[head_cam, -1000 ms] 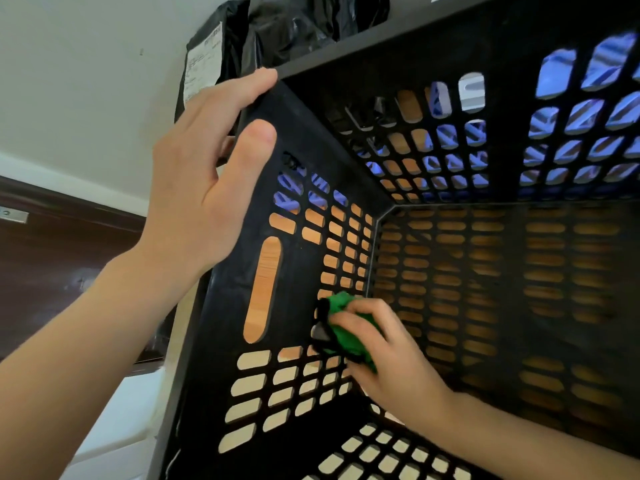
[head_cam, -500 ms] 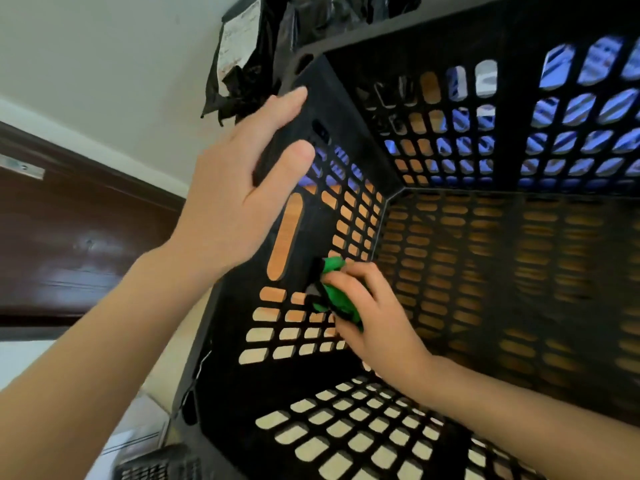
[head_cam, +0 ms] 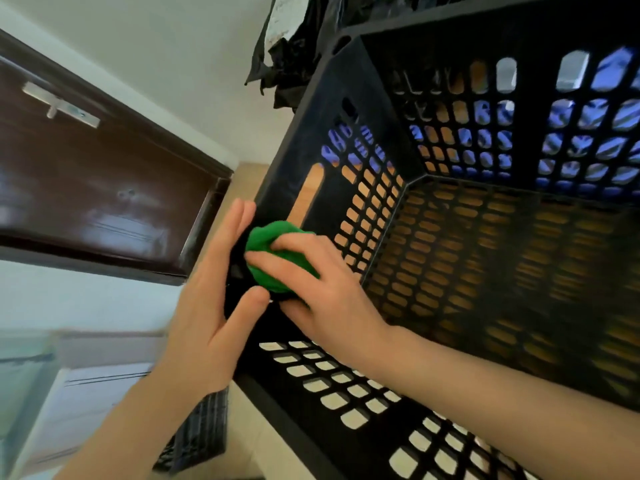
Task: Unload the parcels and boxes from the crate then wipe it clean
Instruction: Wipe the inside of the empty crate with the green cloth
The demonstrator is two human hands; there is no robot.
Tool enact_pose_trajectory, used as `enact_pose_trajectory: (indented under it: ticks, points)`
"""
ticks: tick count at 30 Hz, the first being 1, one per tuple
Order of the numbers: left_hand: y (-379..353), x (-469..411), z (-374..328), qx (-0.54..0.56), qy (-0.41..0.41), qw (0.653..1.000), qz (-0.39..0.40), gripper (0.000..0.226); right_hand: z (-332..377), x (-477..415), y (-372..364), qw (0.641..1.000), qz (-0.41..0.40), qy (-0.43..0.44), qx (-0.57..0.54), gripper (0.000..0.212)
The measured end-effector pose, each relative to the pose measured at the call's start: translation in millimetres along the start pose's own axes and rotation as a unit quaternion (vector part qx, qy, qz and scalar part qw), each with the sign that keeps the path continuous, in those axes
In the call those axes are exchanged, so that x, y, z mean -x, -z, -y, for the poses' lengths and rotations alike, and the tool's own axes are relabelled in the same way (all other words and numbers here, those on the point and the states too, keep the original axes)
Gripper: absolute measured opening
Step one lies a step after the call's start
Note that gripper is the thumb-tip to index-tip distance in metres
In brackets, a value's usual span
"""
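A person's two bare hands work at the left wall of a black slotted crate [head_cam: 330,216], which fills the right of the frame with its open mouth turned to the camera; the right hand [head_cam: 322,292] reaches in from the lower right, fingers curled round a bunched green cloth [head_cam: 277,251] and pressing it to the wall's rim, just below a long handle slot; the left hand [head_cam: 207,306] clasps the same rim beside the cloth, its fingers straight along the outside of the wall and its thumb laid across the inner side, touching the cloth's lower edge; wood-coloured surface shows through the holes of the crate's base and left wall, blue through the holes of the upper wall, pale surface through the holes of the lower wall; black plastic-wrapped parcels [head_cam: 294,46], one bearing a white label [head_cam: 280,12], sit beyond the crate's top corner against a white wall [head_cam: 156,46]; a dark brown door [head_cam: 104,174] with a metal fitting stands to the left; a second black slatted object [head_cam: 197,434], partly hidden by the left forearm, lies low in the frame, too blurred to identify.
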State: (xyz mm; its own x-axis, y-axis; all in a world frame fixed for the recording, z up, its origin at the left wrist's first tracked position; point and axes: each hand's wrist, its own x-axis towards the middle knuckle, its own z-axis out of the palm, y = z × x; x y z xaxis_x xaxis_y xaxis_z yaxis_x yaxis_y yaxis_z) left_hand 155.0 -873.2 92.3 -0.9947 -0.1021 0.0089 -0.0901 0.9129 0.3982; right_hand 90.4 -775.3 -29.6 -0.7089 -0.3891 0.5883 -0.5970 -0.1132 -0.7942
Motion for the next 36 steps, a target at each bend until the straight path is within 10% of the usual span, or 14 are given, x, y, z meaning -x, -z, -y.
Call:
enact_pose_trajectory:
  ticks: [9,17,22,29,36]
  points:
    - [-3.2,-4.5,17.8,0.028,-0.051,0.998,-0.020,0.071,-76.2,77.5,0.1,0.932,0.211,-0.280,0.097,0.064]
    - [-2.9,-4.4,21.3,0.047,-0.054,0.997,-0.018,0.066,-5.8,16.2,-5.2,0.986,0.000,-0.134,-0.095,0.061]
    - [-4.1,-5.0,22.2,0.053,-0.057,0.997,-0.018,0.064,-11.9,19.3,-14.9,0.998,0.052,0.014,-0.010,0.050]
    - [-5.8,-4.8,24.0,0.072,-0.055,0.995,-0.030,0.073,-73.0,86.4,0.3,0.940,0.265,-0.201,0.077,0.055]
    - [-5.4,-6.3,23.5,0.071,-0.060,0.995,-0.026,0.064,-4.9,29.0,-5.5,0.984,0.086,-0.105,-0.117,0.052]
